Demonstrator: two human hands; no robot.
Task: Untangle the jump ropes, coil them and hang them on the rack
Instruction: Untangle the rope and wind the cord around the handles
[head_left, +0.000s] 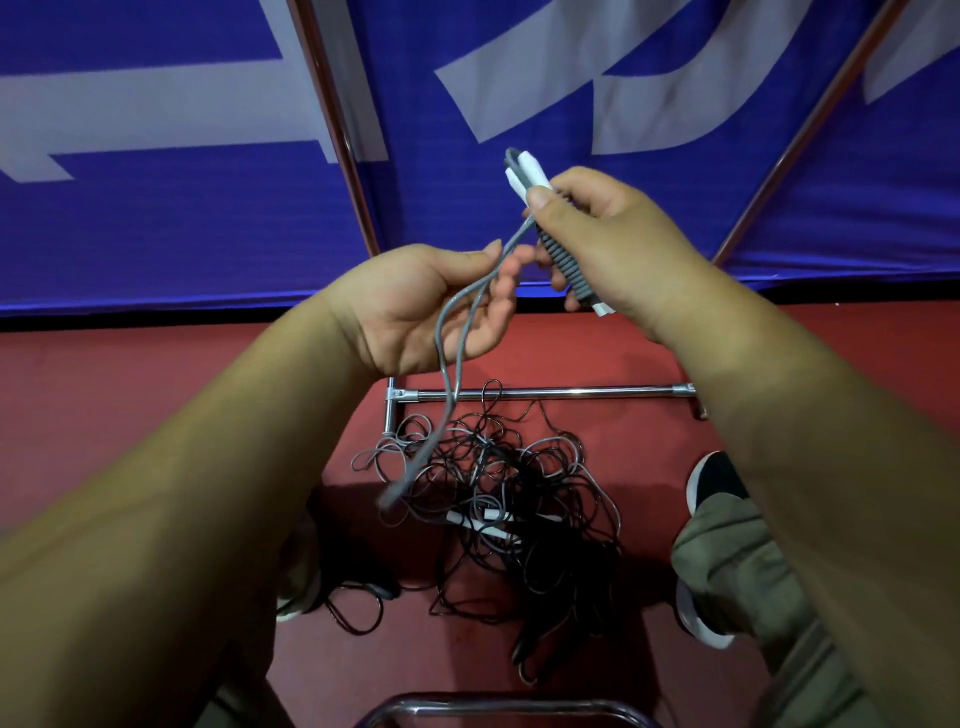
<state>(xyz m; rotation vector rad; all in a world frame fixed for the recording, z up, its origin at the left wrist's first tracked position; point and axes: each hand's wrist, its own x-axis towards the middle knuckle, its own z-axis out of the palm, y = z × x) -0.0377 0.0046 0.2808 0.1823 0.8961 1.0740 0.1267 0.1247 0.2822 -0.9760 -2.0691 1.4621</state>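
Observation:
My right hand (608, 244) grips the grey ribbed handles (563, 262) of a grey jump rope, their white ends sticking out above my thumb and below my palm. The grey rope (451, 332) runs in two strands from the handles across my left hand (436, 306), which pinches it between thumb and fingers. The strands hang down to a blurred loop above a tangled pile of black and grey ropes (498, 499) on the red floor, with white-tipped handles in it. A chrome rack bar (545, 393) lies behind the pile.
A blue banner with white lettering (182, 182) backs the scene, crossed by slanted metal poles (337, 130). My shoes (714, 480) and trouser legs flank the pile. A curved chrome tube (498, 709) sits at the bottom edge.

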